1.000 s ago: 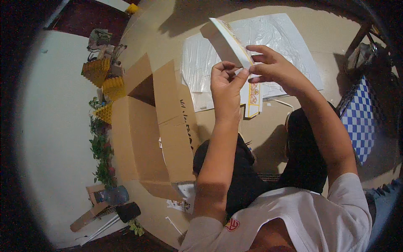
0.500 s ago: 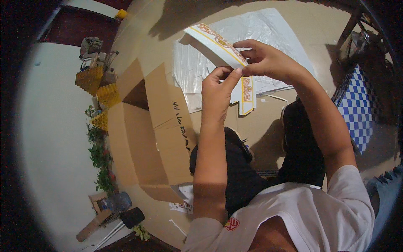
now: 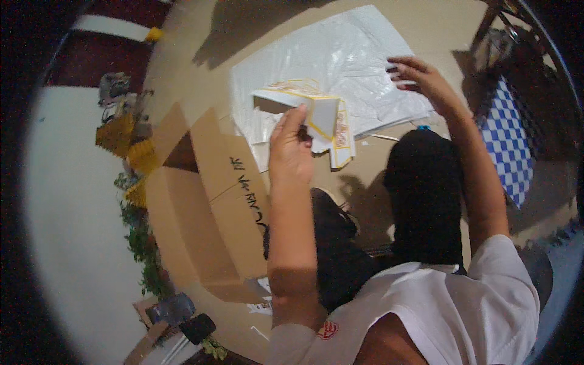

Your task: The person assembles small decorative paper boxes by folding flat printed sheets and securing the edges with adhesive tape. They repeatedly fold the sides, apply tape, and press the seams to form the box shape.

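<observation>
My left hand (image 3: 291, 146) grips a folded white cardboard piece (image 3: 324, 115) with yellow edge lines and reddish-gold ornament. The piece is bent into angled panels, and one narrow flap hangs down on its right side. My left thumb and fingertips pinch its near edge; the fingers' undersides are partly hidden. Off to the right, my right hand (image 3: 429, 85) is raised with its fingers apart and nothing in it. Beneath and beyond both hands lies a white pile of sheets (image 3: 371, 61) under shiny clear plastic, spread on the floor.
An open brown cardboard box (image 3: 213, 201) with dark handwriting stands to my left. Further left are plants (image 3: 143, 249) and yellow stacked pieces (image 3: 115, 134) along a white wall (image 3: 73, 213). On the right stands a blue-and-white checkered item (image 3: 508, 143).
My right hand has let go of the cardboard piece and moved up and right, its fingers spreading. The piece, still in my left hand, has turned to show a different panel.
</observation>
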`<state>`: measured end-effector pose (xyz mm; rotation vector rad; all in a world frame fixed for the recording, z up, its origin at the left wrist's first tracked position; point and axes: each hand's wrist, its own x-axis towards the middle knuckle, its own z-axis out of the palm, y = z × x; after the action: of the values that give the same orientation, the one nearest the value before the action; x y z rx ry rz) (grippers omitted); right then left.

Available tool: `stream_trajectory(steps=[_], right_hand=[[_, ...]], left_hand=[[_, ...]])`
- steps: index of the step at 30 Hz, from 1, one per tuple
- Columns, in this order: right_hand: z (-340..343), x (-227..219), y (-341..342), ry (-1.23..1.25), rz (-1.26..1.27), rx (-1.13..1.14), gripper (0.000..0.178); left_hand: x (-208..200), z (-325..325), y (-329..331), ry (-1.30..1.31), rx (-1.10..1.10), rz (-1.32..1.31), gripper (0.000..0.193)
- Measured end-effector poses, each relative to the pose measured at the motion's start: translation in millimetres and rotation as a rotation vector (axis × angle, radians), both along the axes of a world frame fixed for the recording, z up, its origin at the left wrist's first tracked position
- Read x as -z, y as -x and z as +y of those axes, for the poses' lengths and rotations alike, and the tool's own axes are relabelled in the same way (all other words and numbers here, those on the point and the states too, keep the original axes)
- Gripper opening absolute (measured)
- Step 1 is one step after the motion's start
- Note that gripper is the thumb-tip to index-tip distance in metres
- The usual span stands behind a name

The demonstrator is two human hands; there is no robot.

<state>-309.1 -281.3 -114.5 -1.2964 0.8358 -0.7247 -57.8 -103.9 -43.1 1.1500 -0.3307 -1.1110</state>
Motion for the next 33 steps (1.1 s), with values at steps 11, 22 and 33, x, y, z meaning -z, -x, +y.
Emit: stream_trajectory(steps=[11, 22, 33], right_hand=[[116.6, 318.4, 143.7, -0.604, 0.427, 0.512, 0.041], [87.2, 335.2, 111.1, -0.61, 0.392, 0.508, 0.023], [71.6, 399.3, 130.7, -0.504, 0.516, 0.443, 0.014]], left_hand=[[15.6, -0.6, 38.9, -0.256, 0.105, -0.054, 0.016], [29.9, -10.8, 47.1, -0.346, 0.084, -0.088, 0.011], [27.8, -19.4, 61.1, -0.326, 0.137, -0.039, 0.012]])
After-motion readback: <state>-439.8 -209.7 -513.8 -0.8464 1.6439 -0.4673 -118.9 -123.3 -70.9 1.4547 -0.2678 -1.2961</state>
